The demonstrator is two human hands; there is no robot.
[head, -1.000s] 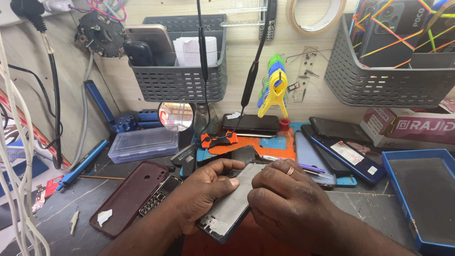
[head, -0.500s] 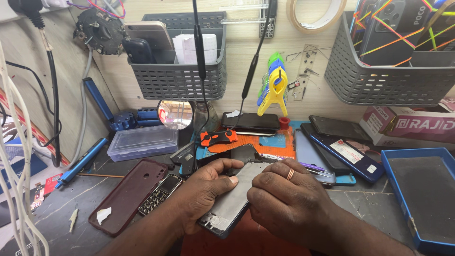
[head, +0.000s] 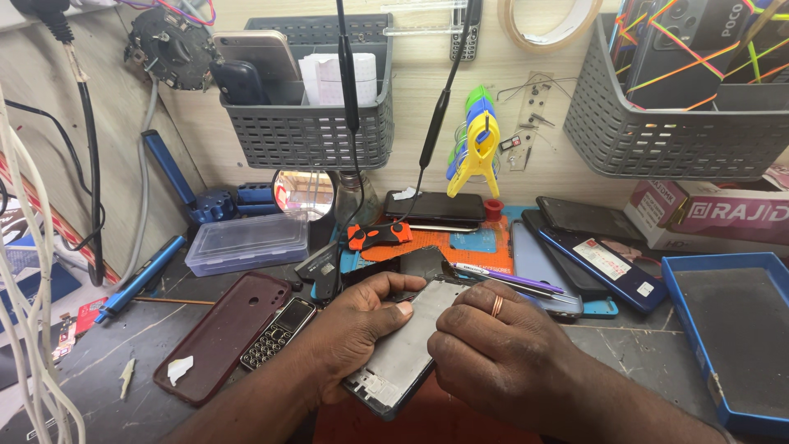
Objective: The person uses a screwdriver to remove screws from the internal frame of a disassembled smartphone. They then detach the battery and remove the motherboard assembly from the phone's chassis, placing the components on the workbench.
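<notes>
While both hands press on the phone frame (head: pixel 407 349) at the bench's near edge, the left hand (head: pixel 357 325) grips its side and the right hand (head: pixel 493 345) curls fingertips over it, seemingly mid-disassembly; tweezers (head: pixel 509 284) lie beyond, then a keypad phone (head: pixel 278 333).

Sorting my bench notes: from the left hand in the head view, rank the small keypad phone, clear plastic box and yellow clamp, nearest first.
From the left hand:
1. Small keypad phone, just to its left on the bench.
2. Clear plastic box, farther back-left.
3. Yellow clamp, up on the wall, behind and right.
</notes>
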